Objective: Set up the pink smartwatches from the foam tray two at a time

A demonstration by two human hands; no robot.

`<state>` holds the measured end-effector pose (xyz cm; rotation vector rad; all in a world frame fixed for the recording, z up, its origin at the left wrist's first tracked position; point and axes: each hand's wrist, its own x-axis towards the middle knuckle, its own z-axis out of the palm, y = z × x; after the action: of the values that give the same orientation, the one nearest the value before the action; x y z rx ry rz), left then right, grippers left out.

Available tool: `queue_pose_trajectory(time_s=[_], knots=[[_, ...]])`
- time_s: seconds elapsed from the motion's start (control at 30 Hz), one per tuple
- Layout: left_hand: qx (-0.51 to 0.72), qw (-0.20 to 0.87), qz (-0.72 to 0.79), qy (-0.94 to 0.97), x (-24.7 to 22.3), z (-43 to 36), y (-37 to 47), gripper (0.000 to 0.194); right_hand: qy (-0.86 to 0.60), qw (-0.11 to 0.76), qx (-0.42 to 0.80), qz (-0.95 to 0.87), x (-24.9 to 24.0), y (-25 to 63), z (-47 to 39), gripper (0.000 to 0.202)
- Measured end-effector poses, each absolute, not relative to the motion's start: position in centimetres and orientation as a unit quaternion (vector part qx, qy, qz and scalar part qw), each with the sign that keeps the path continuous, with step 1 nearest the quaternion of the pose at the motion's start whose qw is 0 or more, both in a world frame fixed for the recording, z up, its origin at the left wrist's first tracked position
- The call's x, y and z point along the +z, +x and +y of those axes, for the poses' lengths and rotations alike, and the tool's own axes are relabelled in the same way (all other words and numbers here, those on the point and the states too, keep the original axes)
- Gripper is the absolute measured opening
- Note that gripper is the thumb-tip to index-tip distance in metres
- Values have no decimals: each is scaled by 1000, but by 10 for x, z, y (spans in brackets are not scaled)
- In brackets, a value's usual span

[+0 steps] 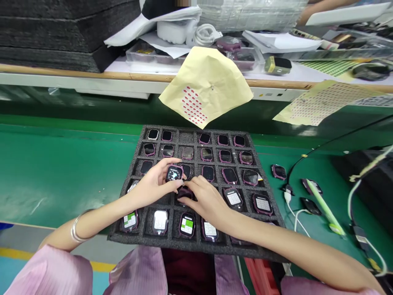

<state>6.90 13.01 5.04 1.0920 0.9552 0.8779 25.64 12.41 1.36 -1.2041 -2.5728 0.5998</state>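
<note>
A glossy green work surface [76, 164] runs beneath a cluttered shelf [307, 85] edged in wood. The left hand [159, 178] is half closed, thumb and fingers pinching a small, purple-framed smartwatch [174, 174] with a lit round dial, above the middle of a charcoal foam tray [190, 244] of square pockets. The right hand [204, 196] is loosely curled, fingers and thumb parted around a dark purple-framed watch [185, 193]; whether it grips it, I cannot tell.

The lit watch faces up towards the wearer, slightly tilted; its outline looks nearly square, so its long axis is uncertain. It should handle as light and stiff, its glass slippery and easily scratched; best held by the frame's opposite edges.

Taking the lit watch as centre, more watches fill pockets all round. Farther out, yellow paper printed with red arrows [205, 86] hangs at one o'clock, a slim pale-green stick [325, 207] lies near three, and black foam slabs [46, 37] are stacked at ten.
</note>
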Motion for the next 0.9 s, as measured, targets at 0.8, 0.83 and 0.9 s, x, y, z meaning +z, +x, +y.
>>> queue_pose_trajectory(time_s=[0.8,0.83,0.9], knots=[[430,693,401,417,19,135,54,50,-297,223,754,-542,43,285,151,50],[430,694,399,418,19,135,54,50,-294,228,752,-544,42,285,152,49],[427,696,396,419,18,135,54,50,-287,238,762,-530,40,284,152,50]])
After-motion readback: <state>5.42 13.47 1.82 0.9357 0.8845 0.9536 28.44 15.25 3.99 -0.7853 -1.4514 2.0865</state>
